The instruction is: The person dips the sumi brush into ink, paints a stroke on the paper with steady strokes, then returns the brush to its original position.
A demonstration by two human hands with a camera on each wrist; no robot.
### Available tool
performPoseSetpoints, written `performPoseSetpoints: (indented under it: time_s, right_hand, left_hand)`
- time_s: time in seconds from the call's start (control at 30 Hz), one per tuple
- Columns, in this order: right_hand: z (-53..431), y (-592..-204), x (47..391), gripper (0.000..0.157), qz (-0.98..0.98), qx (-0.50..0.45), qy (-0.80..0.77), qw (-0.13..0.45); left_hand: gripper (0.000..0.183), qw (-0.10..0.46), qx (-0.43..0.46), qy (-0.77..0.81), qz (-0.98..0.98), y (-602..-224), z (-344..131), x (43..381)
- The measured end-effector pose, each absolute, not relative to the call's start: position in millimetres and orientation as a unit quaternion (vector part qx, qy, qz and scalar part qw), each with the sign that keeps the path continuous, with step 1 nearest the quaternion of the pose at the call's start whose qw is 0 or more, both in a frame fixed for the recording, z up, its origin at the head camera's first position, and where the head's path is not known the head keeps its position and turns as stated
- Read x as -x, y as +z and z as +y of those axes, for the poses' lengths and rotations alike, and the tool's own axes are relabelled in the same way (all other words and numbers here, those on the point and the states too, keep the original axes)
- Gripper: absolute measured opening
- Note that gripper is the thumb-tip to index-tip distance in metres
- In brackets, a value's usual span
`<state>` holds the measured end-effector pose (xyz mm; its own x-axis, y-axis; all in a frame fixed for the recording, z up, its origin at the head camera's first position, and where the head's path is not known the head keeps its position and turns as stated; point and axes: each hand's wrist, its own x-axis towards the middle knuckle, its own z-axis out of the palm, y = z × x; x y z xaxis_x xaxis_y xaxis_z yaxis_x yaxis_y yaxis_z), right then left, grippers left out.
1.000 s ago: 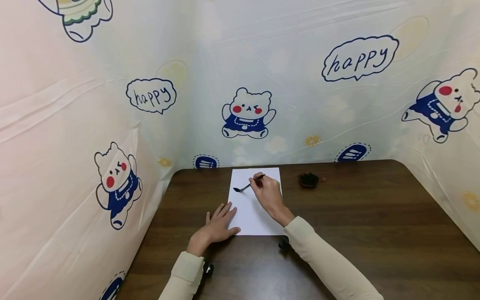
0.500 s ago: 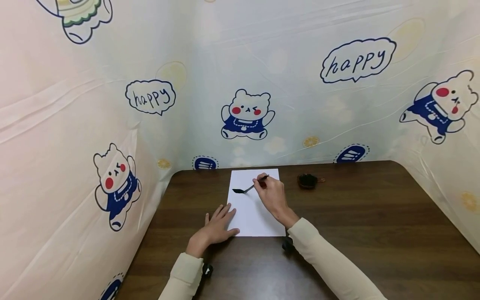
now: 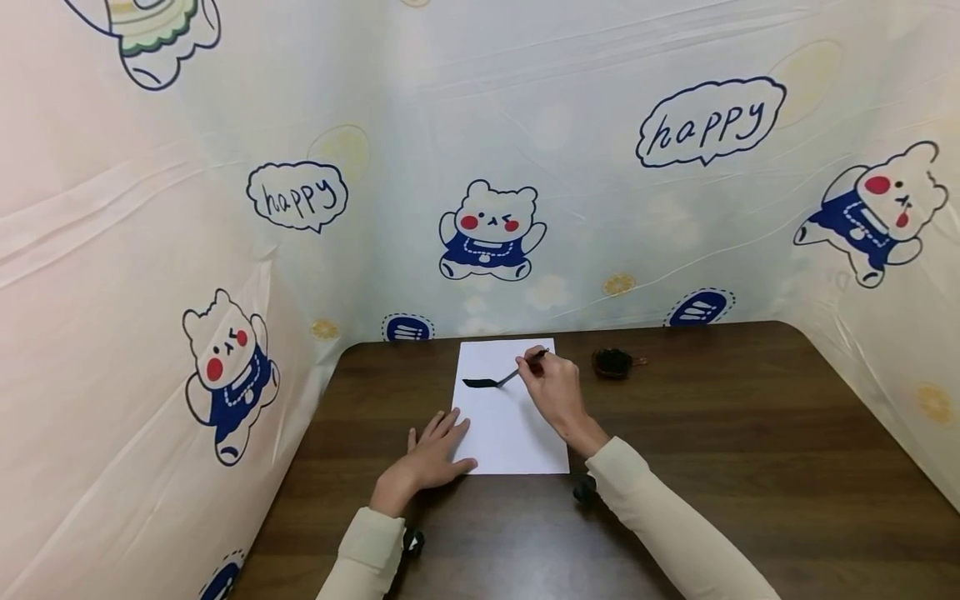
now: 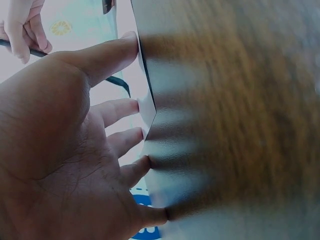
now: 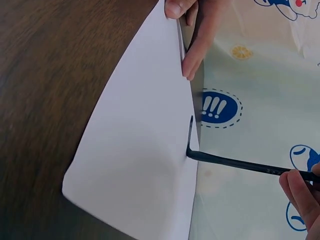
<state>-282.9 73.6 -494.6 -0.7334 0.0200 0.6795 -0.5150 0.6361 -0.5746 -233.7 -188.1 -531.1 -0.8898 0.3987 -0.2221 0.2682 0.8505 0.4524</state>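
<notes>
A white sheet of paper (image 3: 510,433) lies on the wooden table. My right hand (image 3: 557,390) pinches a dark writing brush (image 5: 240,163) by its handle, and the brush tip touches the paper. Left of the tip runs a short black ink stroke (image 3: 477,383) in the upper part of the sheet. My left hand (image 3: 431,458) lies with spread fingers at the sheet's lower left edge. In the left wrist view its thumb and some fingertips (image 4: 131,45) rest on the paper's edge, while the little finger touches the table.
A small dark dish (image 3: 612,362), seemingly holding black ink, stands right of the paper near the table's back edge. Around the wooden table (image 3: 712,450) hangs a pale curtain (image 3: 585,208) printed with bears. A small black device (image 3: 412,542) sits by the left wrist.
My right hand has moved to the right with the writing brush, and the black stroke on the paper has grown longer. The left hand keeps its place on the sheet's edge.
</notes>
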Motion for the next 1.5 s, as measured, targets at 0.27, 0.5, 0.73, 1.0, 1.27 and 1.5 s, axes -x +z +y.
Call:
performPoseSetpoints:
  time_s: [0.27,0.5,0.73,1.0,1.27,1.5]
  right_hand:
    - [82.3,-493.8,281.0,0.011,-0.839,-0.14,0.404,0.337]
    - [89.1,-491.8,278.1,0.011,-0.843,-0.135,0.399,0.335]
    - [94.6,-491.6,276.0,0.011,-0.843,-0.131,0.4,0.336]
    - [100.8,-490.7,274.2,0.012,-0.846,-0.127,0.399,0.331]
    - [108.4,-488.6,271.9,0.011,-0.845,-0.132,0.39,0.342]
    - [115.7,-488.8,270.9,0.011,-0.848,-0.126,0.382,0.345]
  left_hand:
    - [0.082,0.149,-0.187,0.222,0.945,-533.1,-189.7,233.7]
    - [0.084,0.133,-0.18,0.216,0.95,-559.1,-195.6,245.1]
    - [0.082,0.137,-0.165,0.208,0.954,-559.0,-193.9,245.3]
    - [0.082,0.127,-0.178,0.211,0.953,-557.4,-194.4,242.9]
    - [0.081,0.149,-0.181,0.204,0.951,-526.8,-186.8,230.4]
    - [0.079,0.149,-0.177,0.195,0.953,-524.3,-185.2,229.6]
